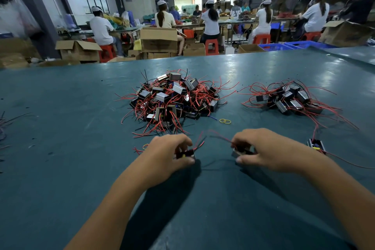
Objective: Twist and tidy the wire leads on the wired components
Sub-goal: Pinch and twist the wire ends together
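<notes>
On the teal table (203, 199) my left hand (170, 154) grips a small black wired component (185, 153) whose red and black leads stick up to the right. My right hand (261, 148) grips a second component (242, 151), its red leads trailing up and left. A big heap of boxy components with tangled red leads (172, 99) lies just beyond both hands. A smaller heap (290, 97) sits to the right. One single component (316, 145) lies right of my right wrist.
Two yellow rubber bands (225, 121) lie between the big heap and my right hand. Loose wires (4, 124) lie at the left table edge. Behind the table stand cardboard boxes (159, 39), red stools and blue crates, with people seated at far benches.
</notes>
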The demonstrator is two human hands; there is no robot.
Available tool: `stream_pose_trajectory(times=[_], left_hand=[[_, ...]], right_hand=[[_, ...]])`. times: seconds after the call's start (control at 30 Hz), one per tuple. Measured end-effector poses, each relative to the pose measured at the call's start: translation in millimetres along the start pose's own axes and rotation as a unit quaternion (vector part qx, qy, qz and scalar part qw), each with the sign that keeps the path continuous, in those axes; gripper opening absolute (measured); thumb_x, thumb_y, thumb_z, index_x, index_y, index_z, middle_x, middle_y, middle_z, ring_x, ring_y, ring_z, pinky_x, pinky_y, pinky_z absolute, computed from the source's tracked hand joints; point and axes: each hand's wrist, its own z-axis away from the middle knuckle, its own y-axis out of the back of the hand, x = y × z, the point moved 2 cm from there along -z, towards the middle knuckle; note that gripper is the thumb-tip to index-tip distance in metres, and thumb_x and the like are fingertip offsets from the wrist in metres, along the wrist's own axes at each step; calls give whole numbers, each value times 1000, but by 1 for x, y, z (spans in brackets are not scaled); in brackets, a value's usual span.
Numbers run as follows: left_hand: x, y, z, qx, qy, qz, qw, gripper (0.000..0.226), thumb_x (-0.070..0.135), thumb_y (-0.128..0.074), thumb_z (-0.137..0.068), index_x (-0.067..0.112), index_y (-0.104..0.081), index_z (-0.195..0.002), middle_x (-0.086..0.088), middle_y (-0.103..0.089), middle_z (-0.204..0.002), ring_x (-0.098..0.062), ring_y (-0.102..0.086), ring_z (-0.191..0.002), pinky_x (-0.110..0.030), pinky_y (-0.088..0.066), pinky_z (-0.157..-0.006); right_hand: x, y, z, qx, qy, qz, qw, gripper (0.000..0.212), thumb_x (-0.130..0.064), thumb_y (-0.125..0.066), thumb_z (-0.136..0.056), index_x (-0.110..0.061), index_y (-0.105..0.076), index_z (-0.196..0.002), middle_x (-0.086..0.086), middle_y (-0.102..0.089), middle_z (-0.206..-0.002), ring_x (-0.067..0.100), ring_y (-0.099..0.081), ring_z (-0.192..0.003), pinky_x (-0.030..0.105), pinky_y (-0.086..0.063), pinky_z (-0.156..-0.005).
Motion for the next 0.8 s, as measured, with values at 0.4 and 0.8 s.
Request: stream_pose_trajectory(times=[0.4,0.8], left_hand=[[19,-24,-3,66,69,514,852,42,29,-82,-69,9,-67,-101,2,-69,-81,-8,-62,-77,-17,-50,-69],[19,-23,-6,96,107,478,866,49,54,-63,-78,10,-67,-98,4,-69,-78,-12,-62,-73,-28,-46,-68]], right_hand=[[-46,-22,-8,119,36,-542,831,38,-28,-76,-81,-11,-63,-113,3,-74,-92,21,-72,-88,30,-58,-75],[-37,-3,-3,174,-13,-503,847,25,-7,-77,-83,-15,-67,-104,8,-71,-81,18,-67,-73,31,-59,-72]])
